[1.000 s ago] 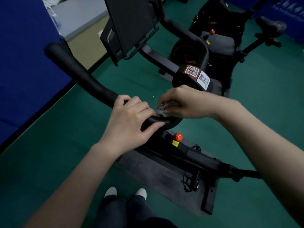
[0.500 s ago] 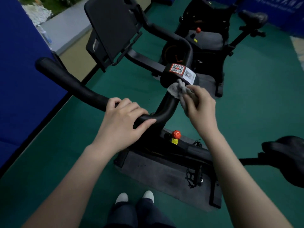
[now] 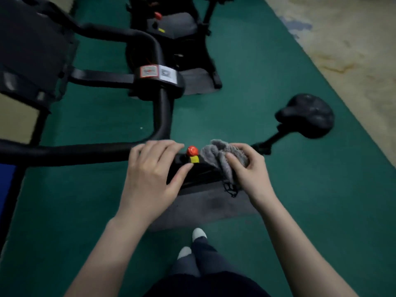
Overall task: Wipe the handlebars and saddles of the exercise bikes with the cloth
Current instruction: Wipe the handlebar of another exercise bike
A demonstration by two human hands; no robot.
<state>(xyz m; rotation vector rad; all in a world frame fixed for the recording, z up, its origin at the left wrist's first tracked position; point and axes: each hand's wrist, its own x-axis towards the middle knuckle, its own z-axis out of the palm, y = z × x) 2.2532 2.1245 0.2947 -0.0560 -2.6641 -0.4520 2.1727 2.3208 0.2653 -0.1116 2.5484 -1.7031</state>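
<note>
The near bike's black handlebar (image 3: 64, 152) runs in from the left and bends up to the stem with the sticker labels (image 3: 158, 73). My left hand (image 3: 150, 176) holds the bar at that bend, with fingers draped over it and the thumb out to the right. A bunched grey cloth (image 3: 216, 155) is gripped in my right hand (image 3: 250, 170), just right of the red knob (image 3: 191, 150) and off the bar. The near bike's black saddle (image 3: 306, 115) stands to the right on its post, untouched.
A second exercise bike (image 3: 171, 24) stands behind on its grey mat. The near bike's console (image 3: 32, 50) is at the upper left. A grey mat (image 3: 205, 206) lies under the near bike. Green floor surrounds everything, with a beige strip (image 3: 353, 50) at the right. My feet are below.
My right hand has brought the cloth down off the handlebar stem to beside the red knob. The view has swung right and down, bringing the saddle fully into view. My left hand stays on the bar.
</note>
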